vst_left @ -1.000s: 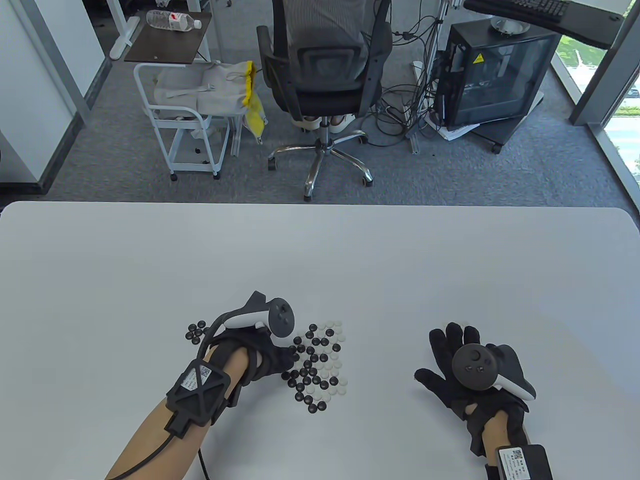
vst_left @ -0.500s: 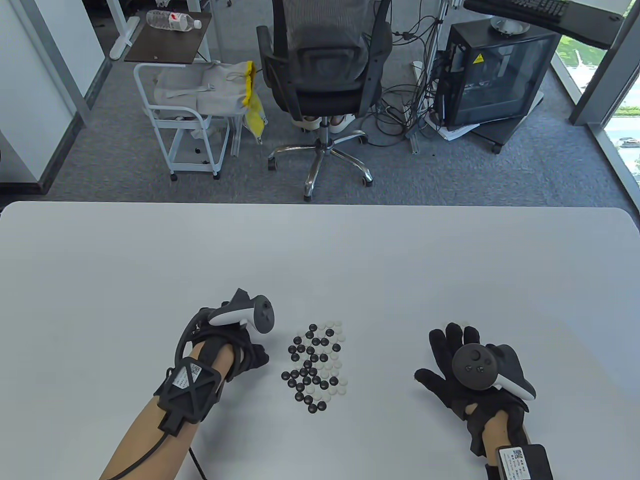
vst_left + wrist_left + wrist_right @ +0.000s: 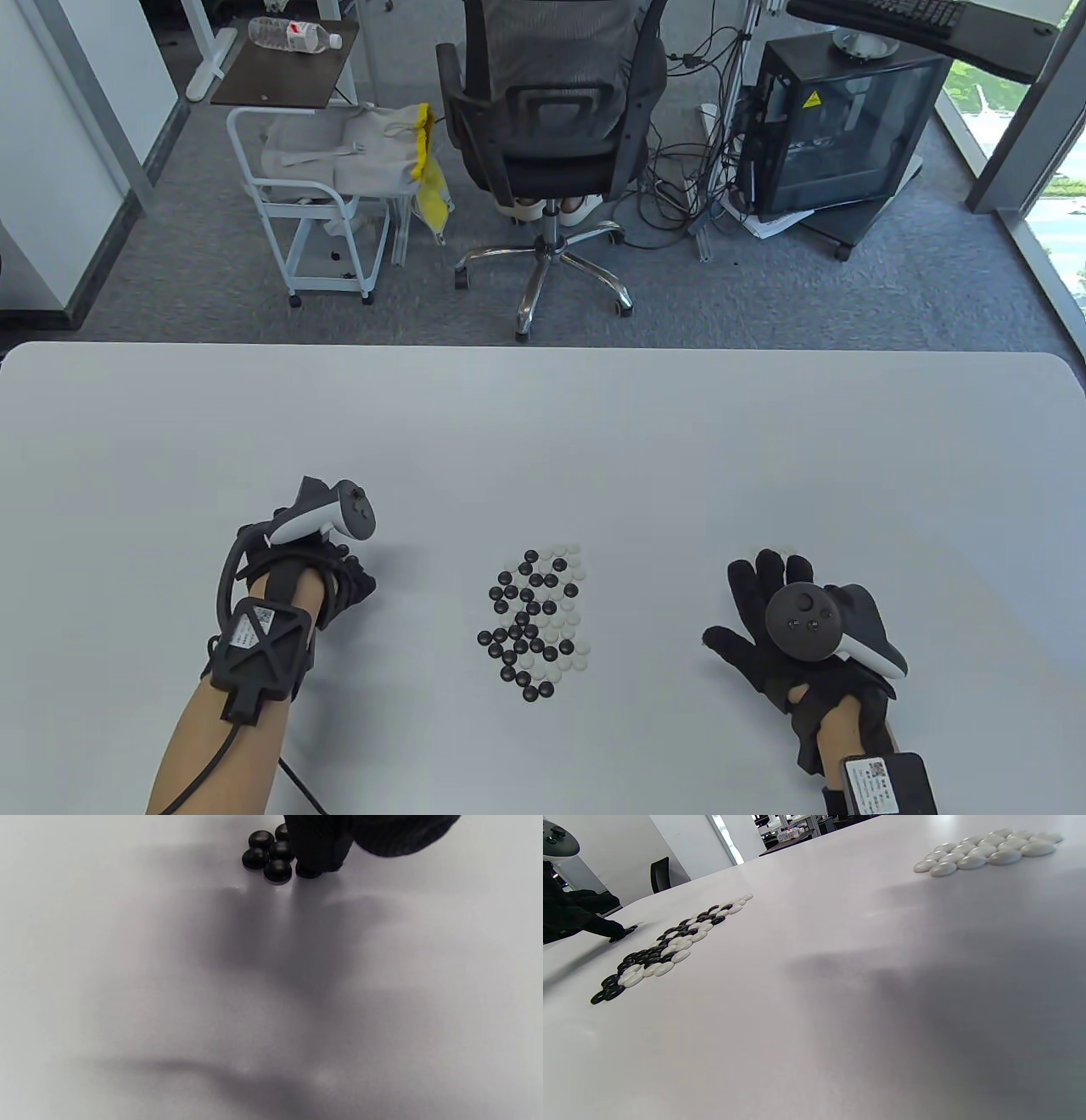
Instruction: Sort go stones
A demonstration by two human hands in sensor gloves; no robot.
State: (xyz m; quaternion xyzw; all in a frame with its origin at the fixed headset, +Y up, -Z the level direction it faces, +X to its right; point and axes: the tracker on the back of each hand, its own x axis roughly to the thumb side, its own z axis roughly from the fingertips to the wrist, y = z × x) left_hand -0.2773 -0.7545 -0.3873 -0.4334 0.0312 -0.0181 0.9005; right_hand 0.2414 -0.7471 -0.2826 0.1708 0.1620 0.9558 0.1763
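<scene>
Left hand [image 3: 331, 586] now leftward; mixed stone patch [image 3: 536, 624] elongated near-to-far.

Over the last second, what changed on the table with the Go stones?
The left hand drew away from the mixed pile of Go stones toward the left, down to the small group of black stones, where its fingertips now touch the table; whether it carried a stone is hidden. The right hand stayed flat, and the pile and the white stones look unchanged.
</scene>
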